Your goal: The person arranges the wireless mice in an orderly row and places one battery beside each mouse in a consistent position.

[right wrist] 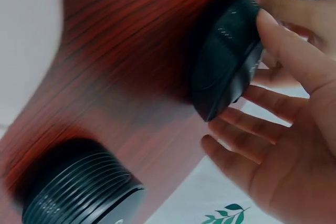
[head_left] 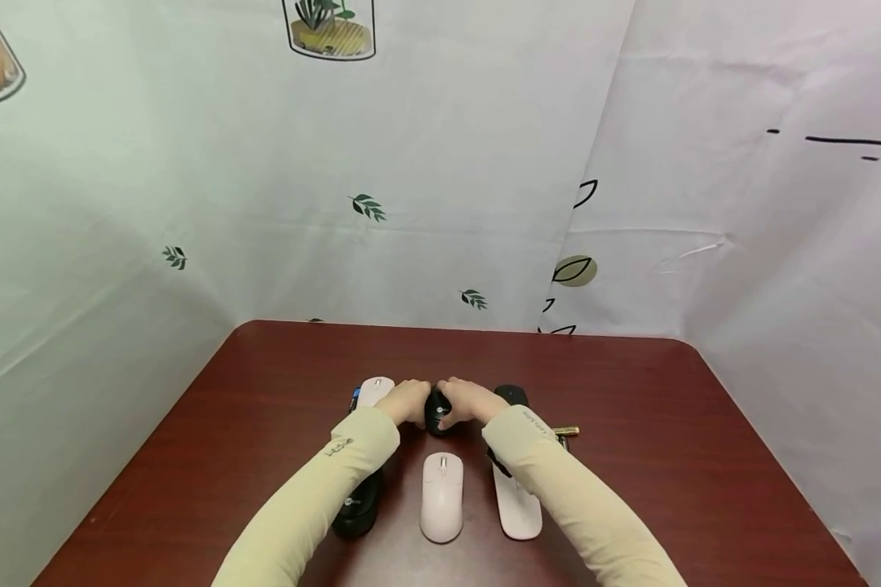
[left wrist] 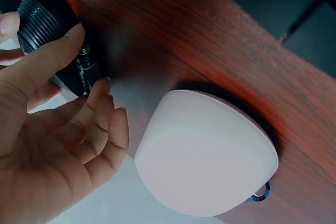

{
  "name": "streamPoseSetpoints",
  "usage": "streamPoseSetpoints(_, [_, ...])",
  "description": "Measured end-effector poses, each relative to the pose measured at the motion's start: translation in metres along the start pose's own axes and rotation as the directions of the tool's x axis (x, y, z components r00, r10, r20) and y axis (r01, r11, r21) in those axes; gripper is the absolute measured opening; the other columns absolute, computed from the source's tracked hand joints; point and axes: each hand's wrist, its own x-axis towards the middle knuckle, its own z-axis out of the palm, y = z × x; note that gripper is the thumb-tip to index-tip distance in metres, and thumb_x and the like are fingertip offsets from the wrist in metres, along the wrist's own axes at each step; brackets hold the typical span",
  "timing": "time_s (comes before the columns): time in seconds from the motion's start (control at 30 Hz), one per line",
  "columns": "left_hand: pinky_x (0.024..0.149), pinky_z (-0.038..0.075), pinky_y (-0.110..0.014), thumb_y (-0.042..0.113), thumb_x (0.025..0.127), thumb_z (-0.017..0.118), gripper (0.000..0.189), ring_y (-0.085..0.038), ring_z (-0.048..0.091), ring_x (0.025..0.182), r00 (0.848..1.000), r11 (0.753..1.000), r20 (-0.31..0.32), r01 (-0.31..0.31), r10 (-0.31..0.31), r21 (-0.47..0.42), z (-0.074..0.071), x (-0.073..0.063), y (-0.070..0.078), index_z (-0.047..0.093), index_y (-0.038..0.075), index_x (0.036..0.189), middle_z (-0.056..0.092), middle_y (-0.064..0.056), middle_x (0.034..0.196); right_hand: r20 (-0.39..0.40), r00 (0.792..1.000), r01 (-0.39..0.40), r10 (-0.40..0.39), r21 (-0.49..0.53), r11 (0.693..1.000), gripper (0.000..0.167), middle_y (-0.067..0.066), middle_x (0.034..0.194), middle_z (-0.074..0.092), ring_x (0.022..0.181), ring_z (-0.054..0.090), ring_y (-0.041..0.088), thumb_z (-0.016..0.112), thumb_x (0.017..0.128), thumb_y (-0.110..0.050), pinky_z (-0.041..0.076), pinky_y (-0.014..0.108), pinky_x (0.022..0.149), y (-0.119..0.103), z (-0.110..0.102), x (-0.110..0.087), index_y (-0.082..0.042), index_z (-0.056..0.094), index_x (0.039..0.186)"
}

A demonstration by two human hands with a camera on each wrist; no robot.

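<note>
Both hands meet at a black computer mouse [head_left: 436, 412] toward the back middle of the table. My left hand [head_left: 409, 401] holds its left side; in the left wrist view the thumb lies across the ribbed side of the mouse [left wrist: 46, 20]. A dark printed cylinder [left wrist: 87, 69], like a small battery, shows beside the mouse at the left fingertips. From the right, my right hand [head_left: 470, 399] grips the same mouse, thumb on one face and fingers beneath. In the right wrist view the mouse [right wrist: 226, 61] is tilted on edge.
A white mouse [head_left: 442, 499] lies in front of the hands. Under the left forearm is a black mouse [head_left: 358, 509]; a white one [head_left: 520, 512] lies by the right forearm. Farther back are a white mouse [head_left: 376, 389] and a black mouse [head_left: 511, 395]. A gold-coloured stick [head_left: 567, 430] lies right.
</note>
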Motion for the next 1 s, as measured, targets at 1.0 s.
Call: streamPoseSetpoints(1.0, [0.080,0.051,-0.046,0.000,0.080,0.067,0.026,-0.035,0.061,0.098,0.973,0.983,-0.189,-0.110,0.136,0.145,-0.008,-0.016,0.001,0.066,0.001,0.107,0.064,-0.018,0.102,-0.142,0.983,0.150,-0.118,0.242,0.958,0.051,0.023,0.135,0.049,0.123,0.048,0.038,0.067,0.085,-0.010,0.042,0.049,0.098,0.069,-0.026,-0.044,-0.001,0.046,0.131])
